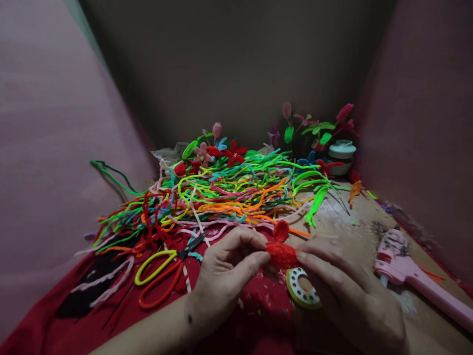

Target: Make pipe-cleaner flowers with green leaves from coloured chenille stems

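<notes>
A fuzzy red pipe-cleaner piece (281, 254) is held up between both hands near the middle, with a small red loop rising from its top. My left hand (231, 276) pinches its left end between thumb and fingertips. On the other end, the fingers of my right hand (351, 291) are closed; the thumb is mostly hidden. Behind the right fingers lies a round white disc with holes and a yellow rim (301, 288), partly covered. Scissors with yellow and red handles (168, 271) lie left of my left hand.
A large heap of coloured pipe cleaners (221, 192) spreads behind the hands. Fuzzy flowers (234, 154) stand at the back, beside a lidded jar (340, 157). A pink glue gun (417, 278) lies at the right. Red cloth (44, 325) covers the front left.
</notes>
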Demonstrator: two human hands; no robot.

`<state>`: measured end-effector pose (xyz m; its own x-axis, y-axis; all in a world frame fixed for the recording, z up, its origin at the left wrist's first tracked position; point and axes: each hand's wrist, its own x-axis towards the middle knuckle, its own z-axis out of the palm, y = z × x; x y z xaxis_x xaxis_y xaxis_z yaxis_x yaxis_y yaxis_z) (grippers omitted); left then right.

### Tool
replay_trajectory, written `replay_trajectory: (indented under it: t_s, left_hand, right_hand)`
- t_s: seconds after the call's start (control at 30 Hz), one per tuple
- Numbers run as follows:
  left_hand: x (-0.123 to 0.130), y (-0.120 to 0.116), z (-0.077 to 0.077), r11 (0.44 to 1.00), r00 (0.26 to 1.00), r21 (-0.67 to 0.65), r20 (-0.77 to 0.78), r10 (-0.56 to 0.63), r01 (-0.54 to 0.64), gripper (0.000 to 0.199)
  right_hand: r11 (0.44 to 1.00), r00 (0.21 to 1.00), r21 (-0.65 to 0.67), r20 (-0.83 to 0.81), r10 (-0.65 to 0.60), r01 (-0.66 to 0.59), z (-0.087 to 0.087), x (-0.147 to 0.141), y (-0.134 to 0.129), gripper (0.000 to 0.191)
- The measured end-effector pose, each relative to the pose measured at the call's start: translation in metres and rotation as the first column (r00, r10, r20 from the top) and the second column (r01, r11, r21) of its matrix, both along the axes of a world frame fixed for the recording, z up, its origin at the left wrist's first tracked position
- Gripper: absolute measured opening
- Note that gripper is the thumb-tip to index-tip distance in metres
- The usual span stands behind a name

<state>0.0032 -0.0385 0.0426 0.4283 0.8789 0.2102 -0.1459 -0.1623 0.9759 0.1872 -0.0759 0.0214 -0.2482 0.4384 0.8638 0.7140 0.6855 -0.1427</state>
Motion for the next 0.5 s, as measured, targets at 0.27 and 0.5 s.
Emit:
replay_trajectory:
  t_s: [0.27, 0.5]
  left_hand:
    - [0.002, 0.001, -0.002, 0.956, 0.991, -0.292, 0.13, 0.003, 0.035, 0.008]
    - [0.001, 0.001, -0.003, 0.949, 0.995, -0.311, 0.104, -0.01, 0.042, 0.009]
  right_hand:
    - [0.999, 0.997, -0.022, 0.072, 0.034, -0.032, -0.005, 0.003, 0.002, 0.027]
    - [0.996, 0.999, -0.087, 0.045, 0.029, -0.025, -0.012, 0.004, 0.002, 0.027]
